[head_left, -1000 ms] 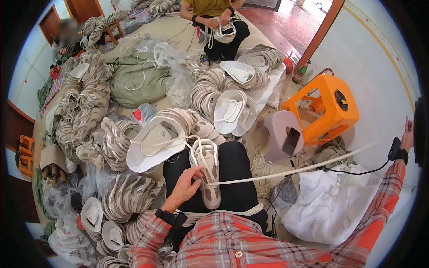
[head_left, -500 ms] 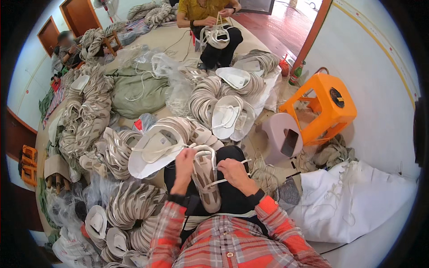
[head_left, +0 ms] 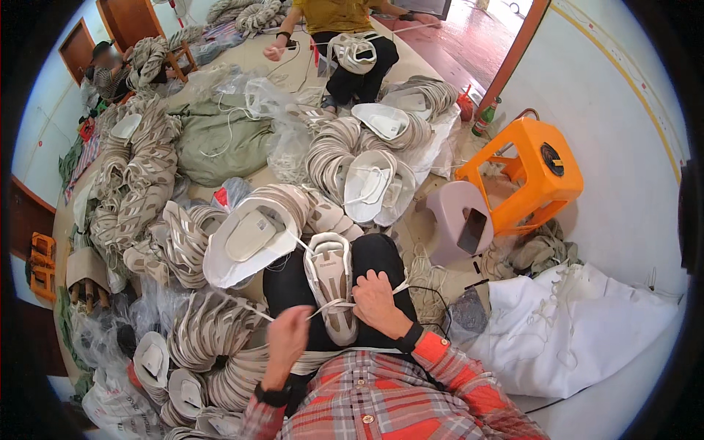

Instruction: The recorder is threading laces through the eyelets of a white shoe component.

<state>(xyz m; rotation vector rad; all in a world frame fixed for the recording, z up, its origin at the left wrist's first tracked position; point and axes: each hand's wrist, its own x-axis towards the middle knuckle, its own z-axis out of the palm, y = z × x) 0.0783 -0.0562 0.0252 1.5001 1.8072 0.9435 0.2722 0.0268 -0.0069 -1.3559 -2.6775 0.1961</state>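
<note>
A beige and brown shoe upper (head_left: 327, 265) lies lengthwise across my dark-trousered lap. Its cream shoelace (head_left: 331, 303) crosses the narrow lower part. My left hand (head_left: 288, 339), smeared by motion, is closed on the lace left of the upper; one stretch runs up and left beyond the fingers. Bent fingers of my right hand (head_left: 380, 302) press at the upper's right edge, closed round the lace, with a length showing past the knuckles. Touching my left knee side, a large curved stack of uppers (head_left: 257, 220) has a white lining facing me.
More stacked uppers (head_left: 213, 330) crowd the left floor. At right stand a lilac stool (head_left: 447, 220) bearing a dark phone (head_left: 471, 231), an orange stool (head_left: 543, 158) and a white sack (head_left: 572, 323). Opposite, a person in a yellow top (head_left: 337, 18) stretches a lace with both arms apart.
My left hand has swung down and left from the upper's top, drawing the lace. My right hand has shifted slightly down. The person opposite has spread both arms.
</note>
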